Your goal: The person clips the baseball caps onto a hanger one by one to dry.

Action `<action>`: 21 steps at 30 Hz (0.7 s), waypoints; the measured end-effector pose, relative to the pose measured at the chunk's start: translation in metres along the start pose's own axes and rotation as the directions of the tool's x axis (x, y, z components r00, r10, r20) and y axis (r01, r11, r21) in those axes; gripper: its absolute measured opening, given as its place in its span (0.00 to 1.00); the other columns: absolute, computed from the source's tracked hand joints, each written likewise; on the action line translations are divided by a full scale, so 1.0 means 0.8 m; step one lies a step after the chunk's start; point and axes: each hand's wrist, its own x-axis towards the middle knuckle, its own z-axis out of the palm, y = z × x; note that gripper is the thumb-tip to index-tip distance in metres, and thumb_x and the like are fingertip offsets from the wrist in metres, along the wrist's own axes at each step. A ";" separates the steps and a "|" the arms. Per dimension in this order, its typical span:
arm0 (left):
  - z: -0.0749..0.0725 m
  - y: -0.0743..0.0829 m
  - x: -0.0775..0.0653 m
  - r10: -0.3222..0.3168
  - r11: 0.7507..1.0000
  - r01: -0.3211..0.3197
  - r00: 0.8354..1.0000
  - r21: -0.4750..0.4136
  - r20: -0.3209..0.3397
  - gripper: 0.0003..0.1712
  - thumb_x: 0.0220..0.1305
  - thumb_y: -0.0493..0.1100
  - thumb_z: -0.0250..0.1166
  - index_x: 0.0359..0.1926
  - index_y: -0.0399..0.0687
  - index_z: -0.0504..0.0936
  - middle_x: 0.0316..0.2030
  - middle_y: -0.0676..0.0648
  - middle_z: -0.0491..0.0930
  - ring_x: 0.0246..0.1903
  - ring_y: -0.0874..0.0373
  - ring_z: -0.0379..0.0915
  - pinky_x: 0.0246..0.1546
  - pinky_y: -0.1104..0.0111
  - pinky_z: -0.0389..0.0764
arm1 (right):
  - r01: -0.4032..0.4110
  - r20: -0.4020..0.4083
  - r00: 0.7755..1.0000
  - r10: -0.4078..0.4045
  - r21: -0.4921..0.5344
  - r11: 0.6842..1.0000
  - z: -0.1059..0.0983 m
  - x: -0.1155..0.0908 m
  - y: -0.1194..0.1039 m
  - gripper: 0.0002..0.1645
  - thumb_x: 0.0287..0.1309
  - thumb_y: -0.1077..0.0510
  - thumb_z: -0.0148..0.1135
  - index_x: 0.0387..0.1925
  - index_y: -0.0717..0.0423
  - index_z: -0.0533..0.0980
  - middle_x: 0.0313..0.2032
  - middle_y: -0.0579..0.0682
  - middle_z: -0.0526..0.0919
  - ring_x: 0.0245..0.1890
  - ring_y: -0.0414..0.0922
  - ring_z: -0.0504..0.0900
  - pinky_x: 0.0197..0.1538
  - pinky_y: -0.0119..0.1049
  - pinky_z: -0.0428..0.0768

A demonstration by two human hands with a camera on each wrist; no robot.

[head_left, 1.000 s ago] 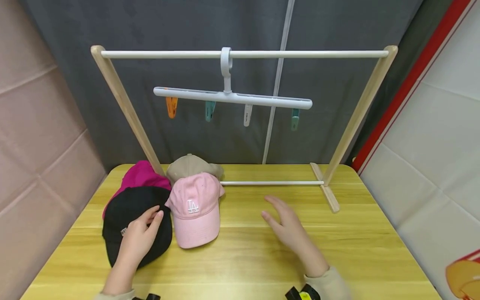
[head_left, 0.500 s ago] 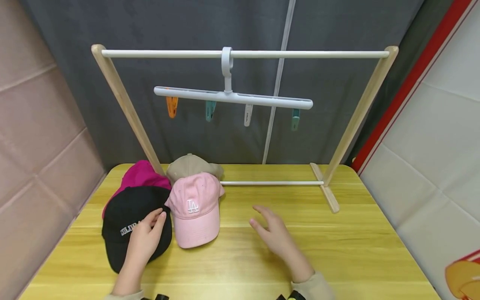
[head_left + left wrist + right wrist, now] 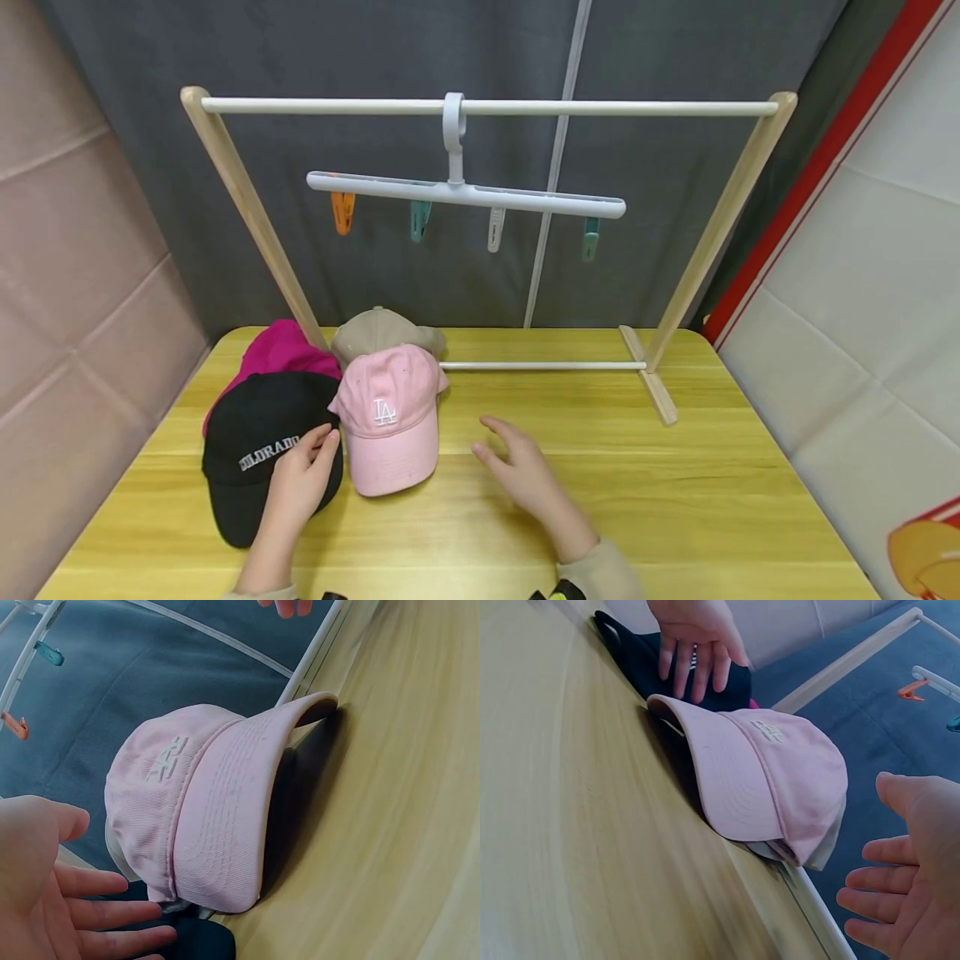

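A pink cap point(image 3: 393, 417) with a white LA emblem lies brim forward on the table, between my two hands. My left hand point(image 3: 300, 479) hovers over the right side of a black cap point(image 3: 255, 450) lettered in white, its fingers loosely extended and holding nothing. To the right of the pink cap, my right hand point(image 3: 521, 475) is held above the table, fingers apart from everything. Both palms face the pink cap point(image 3: 217, 802) in the wrist views, with a gap on each side. Behind it sit a beige cap point(image 3: 382, 333) and a magenta cap point(image 3: 285, 350), both partly hidden.
A wooden rack with a white top bar point(image 3: 600, 108) stands at the back of the table point(image 3: 712, 500). From the bar hangs a white hanger point(image 3: 465, 195) with orange, teal and white clips. The rack's lower bar point(image 3: 540, 366) runs behind the caps.
My right hand has moved left and slightly lower, closer to the pink cap. My left hand has shifted right across the black cap, uncovering more of its lettering.
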 end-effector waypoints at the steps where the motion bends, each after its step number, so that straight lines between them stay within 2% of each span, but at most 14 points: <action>1: 0.001 0.000 0.000 -0.002 1.000 0.002 1.000 -0.004 0.005 0.29 0.66 0.57 0.46 0.54 0.36 0.71 0.46 0.38 0.77 0.43 0.47 0.74 0.45 0.53 0.69 | -0.004 0.004 1.000 0.004 -0.001 1.000 0.002 0.001 -0.001 0.32 0.60 0.41 0.50 0.59 0.55 0.65 0.58 0.55 0.68 0.58 0.50 0.65 0.58 0.46 0.62; 5: 0.004 0.001 0.001 -0.009 1.000 0.009 1.000 -0.020 0.022 0.29 0.67 0.55 0.47 0.55 0.35 0.70 0.47 0.38 0.76 0.43 0.46 0.74 0.45 0.53 0.70 | -0.019 0.031 0.999 0.019 0.002 1.000 0.011 0.004 0.001 0.32 0.60 0.43 0.51 0.60 0.56 0.64 0.58 0.54 0.67 0.58 0.50 0.65 0.58 0.47 0.63; 12: 0.012 0.001 0.003 -0.045 0.998 0.047 0.998 -0.037 0.048 0.30 0.66 0.55 0.47 0.56 0.36 0.69 0.51 0.37 0.73 0.44 0.45 0.73 0.43 0.53 0.72 | -0.084 0.091 0.992 0.082 0.018 0.996 0.021 0.007 0.002 0.38 0.58 0.34 0.46 0.62 0.52 0.62 0.60 0.50 0.64 0.59 0.48 0.63 0.58 0.46 0.62; 18: 0.018 0.004 0.005 -0.052 0.997 0.055 0.997 -0.045 0.063 0.29 0.67 0.55 0.46 0.57 0.36 0.68 0.51 0.36 0.72 0.45 0.45 0.73 0.44 0.54 0.71 | -0.069 0.098 0.993 0.069 0.002 0.998 0.034 0.012 0.005 0.34 0.60 0.42 0.50 0.62 0.56 0.61 0.60 0.52 0.64 0.59 0.50 0.62 0.59 0.47 0.60; 21: 0.021 0.004 0.006 -0.061 0.997 0.065 0.995 -0.048 0.075 0.30 0.67 0.55 0.46 0.57 0.35 0.68 0.52 0.35 0.71 0.46 0.44 0.72 0.46 0.53 0.70 | -0.058 0.110 0.992 0.058 -0.002 0.998 0.040 0.014 0.005 0.35 0.60 0.41 0.50 0.62 0.57 0.61 0.60 0.53 0.65 0.60 0.50 0.62 0.59 0.47 0.60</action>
